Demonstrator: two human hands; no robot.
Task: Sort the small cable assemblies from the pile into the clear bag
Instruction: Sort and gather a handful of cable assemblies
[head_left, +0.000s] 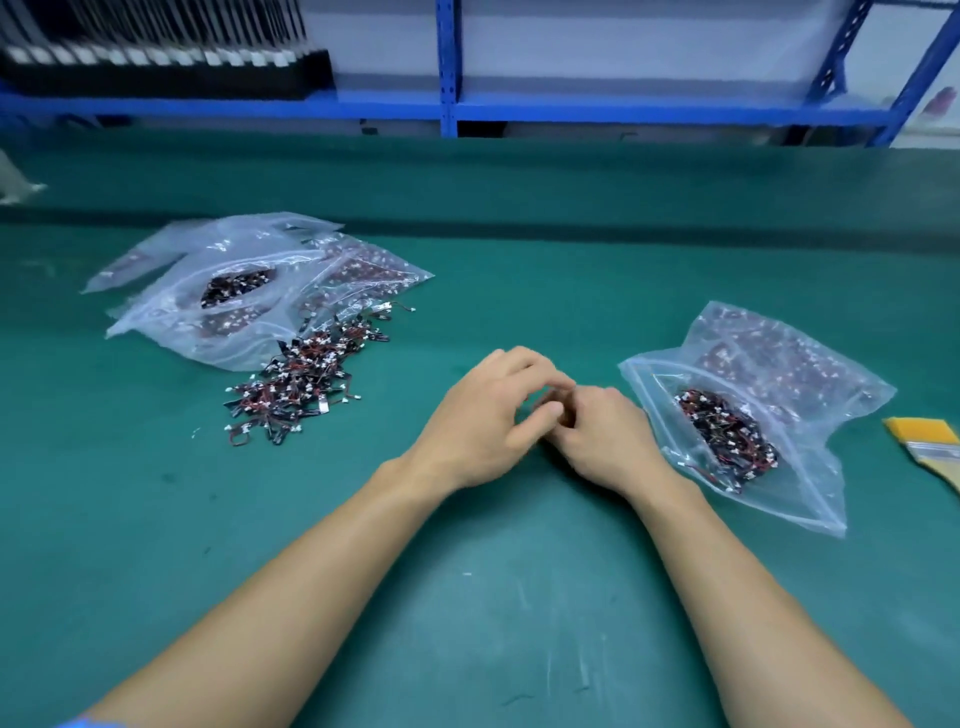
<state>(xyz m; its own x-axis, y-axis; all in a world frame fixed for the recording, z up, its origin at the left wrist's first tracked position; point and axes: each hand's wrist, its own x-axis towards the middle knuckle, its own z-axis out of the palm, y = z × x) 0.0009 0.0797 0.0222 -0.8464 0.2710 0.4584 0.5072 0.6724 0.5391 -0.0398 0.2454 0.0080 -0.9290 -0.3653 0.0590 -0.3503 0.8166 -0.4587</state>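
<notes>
Head view is showing left hand (480, 415) and right hand (605, 439) curling together, whether gripping anything I cannot tell, while the large pile (304, 384) is waiting at left and the clear bag (815, 483) at right is holding only some assemblies.

Even, bright overhead light, soft shadows under the hands (540, 421), motion blur and wide-angle bending at edges.

A green-matted workbench (156, 519) runs before blue steel shelving (448, 67) holding a dark rack (156, 73).
</notes>
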